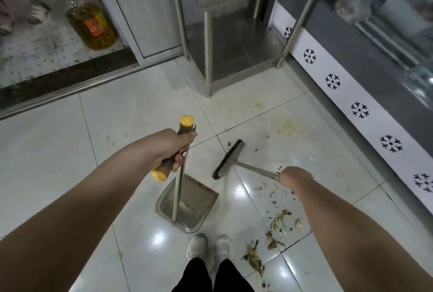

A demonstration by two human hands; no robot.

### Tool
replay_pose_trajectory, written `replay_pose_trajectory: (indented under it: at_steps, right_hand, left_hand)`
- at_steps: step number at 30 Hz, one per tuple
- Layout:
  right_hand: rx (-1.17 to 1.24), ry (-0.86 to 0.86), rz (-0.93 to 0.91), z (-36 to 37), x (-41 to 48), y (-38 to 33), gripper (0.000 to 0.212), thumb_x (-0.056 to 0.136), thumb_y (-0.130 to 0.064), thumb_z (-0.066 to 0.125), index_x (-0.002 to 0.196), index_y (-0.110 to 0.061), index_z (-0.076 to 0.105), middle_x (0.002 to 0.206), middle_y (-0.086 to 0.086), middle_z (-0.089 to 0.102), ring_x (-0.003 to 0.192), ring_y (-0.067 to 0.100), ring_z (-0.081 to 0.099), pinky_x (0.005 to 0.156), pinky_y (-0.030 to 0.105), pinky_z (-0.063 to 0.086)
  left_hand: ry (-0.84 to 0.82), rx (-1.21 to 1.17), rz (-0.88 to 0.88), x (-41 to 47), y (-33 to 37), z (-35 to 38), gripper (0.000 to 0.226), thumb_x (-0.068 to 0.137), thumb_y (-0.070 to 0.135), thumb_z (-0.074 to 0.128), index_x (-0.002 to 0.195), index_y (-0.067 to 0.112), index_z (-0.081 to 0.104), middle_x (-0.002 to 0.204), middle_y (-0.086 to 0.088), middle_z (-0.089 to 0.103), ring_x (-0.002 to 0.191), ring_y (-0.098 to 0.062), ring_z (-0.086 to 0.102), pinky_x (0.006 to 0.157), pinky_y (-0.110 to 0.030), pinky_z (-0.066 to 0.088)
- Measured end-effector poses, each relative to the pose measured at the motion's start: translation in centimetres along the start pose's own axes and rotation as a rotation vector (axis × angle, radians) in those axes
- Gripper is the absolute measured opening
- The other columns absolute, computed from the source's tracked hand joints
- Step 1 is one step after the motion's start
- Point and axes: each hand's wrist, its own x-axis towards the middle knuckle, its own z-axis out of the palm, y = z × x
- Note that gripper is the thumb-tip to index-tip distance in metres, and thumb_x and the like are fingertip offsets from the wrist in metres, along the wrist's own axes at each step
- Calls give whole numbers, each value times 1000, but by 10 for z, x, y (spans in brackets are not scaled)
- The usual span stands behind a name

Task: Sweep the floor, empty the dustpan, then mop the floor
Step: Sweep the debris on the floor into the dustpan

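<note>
Dustpan point(187, 205): grey, long-poled, sitting flat on the tiled floor point(58, 151) just ahead of the white shoes point(210, 247); inside it only a pale toothed strip near the pole base can be made out. Left hand point(172, 148): fingers closed round the brown, yellow-ended grip at the top of the dustpan pole. Right hand point(294, 179): wrapped round the metal handle of the broom point(228, 159), whose dark bristle head meets the floor to the right of the dustpan, apart from it. Debris point(276, 223): loose plant-like scraps scattered over the tiles under the right forearm, right of the shoes and dustpan. Oil bottle point(91, 24): large clear jug holding yellow-green liquid, yellow cap, orange label, writing too blurred to read; it stands upper left on speckled flooring beyond a dark threshold. Cabinet point(358, 110) along the right edge: white strip printed with black snowflake marks, no legible text. Steel table point(208, 52) on thin legs stands ahead, beyond the broom head. Yellowish stains point(288, 125) lie on the tiles between the nearest table leg and the broom
</note>
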Motion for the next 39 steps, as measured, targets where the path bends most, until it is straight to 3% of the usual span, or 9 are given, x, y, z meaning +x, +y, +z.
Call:
replay_pose_trajectory:
  at_steps: [2,5,12,18,31,35,39]
  right_hand:
    - [-2,-17,35,-4,-8,15,22,98,-24,40,87,-14,55,70,-2,49,61,13,48,62,23,41]
    - [-34,-6,58,-16,-22,28,30,98,-27,41,73,-13,52,64,-1,45,54,14,42,51,23,34]
    - [98,-61,68,-23,-33,15,30,99,-31,40,85,-6,45,70,4,47,62,17,49,70,25,41]
    - [167,14,-24,14,-15,-25,29,95,-25,44,68,-15,48,65,-3,50,54,12,47,49,22,35]
    - [256,2,137,76,-27,36,26,94,-22,42,70,-17,51,62,-6,49,52,10,45,48,21,35]
    - [306,-37,198,91,-42,64,23,93,-23,43,76,-17,57,65,-6,51,54,11,49,55,20,40]
    - [237,15,219,93,-55,81,18,91,-24,48,100,-17,62,80,-5,56,78,16,57,74,26,44]
  left_hand:
    - [-13,16,-4,0,-1,-2,47,94,40,53,62,10,38,50,-5,35,28,-12,33,35,-14,34]
    - [-35,29,-12,0,-3,-5,47,94,42,53,61,11,38,47,-4,36,31,-12,34,37,-15,34]
    - [-35,53,4,-3,-6,-6,46,94,40,53,62,11,37,35,1,36,27,-10,34,35,-13,34]
    - [-37,90,12,0,-9,2,45,95,40,52,64,10,39,39,-1,36,28,-12,34,35,-14,35]
    - [-116,215,48,-2,-2,39,45,94,42,53,65,11,39,50,-5,35,26,-12,34,36,-13,35]
    - [-155,270,78,-9,4,47,45,95,40,51,65,10,38,35,-1,34,23,-13,34,32,-13,34]
    - [-192,308,105,-12,11,56,46,95,39,51,63,10,37,35,-1,34,24,-13,33,33,-13,35]
